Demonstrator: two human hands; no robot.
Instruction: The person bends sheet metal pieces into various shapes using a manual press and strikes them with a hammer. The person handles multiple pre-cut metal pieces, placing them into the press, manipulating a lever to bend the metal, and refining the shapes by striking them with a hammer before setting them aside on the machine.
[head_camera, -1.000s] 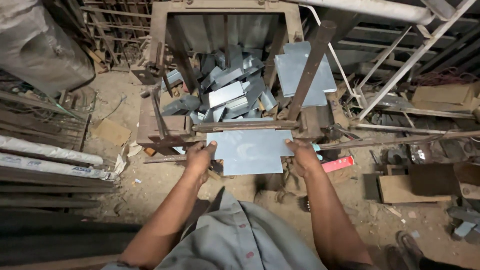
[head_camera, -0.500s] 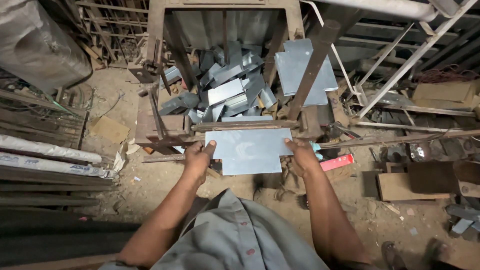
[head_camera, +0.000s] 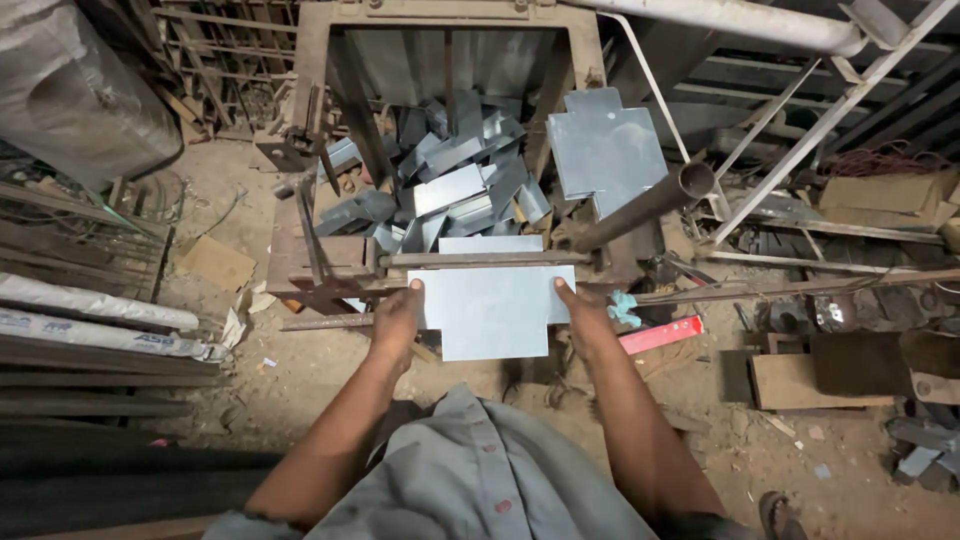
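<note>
A flat grey metal sheet, cut in a cross-like shape, lies partly under the horizontal bar of a rusty bending machine. My left hand grips the sheet's left edge, and my right hand grips its right edge. Behind the bar sits a heap of bent grey sheet-metal pieces inside the machine's frame.
A stack of flat cut sheets leans at the right of the frame beside a thick pipe handle. Long metal sections lie at the left, a red strip and wooden blocks on the dirt floor at right.
Both hands hold the sheet as before, almost unmoved at the bar. The view has shifted slightly.
</note>
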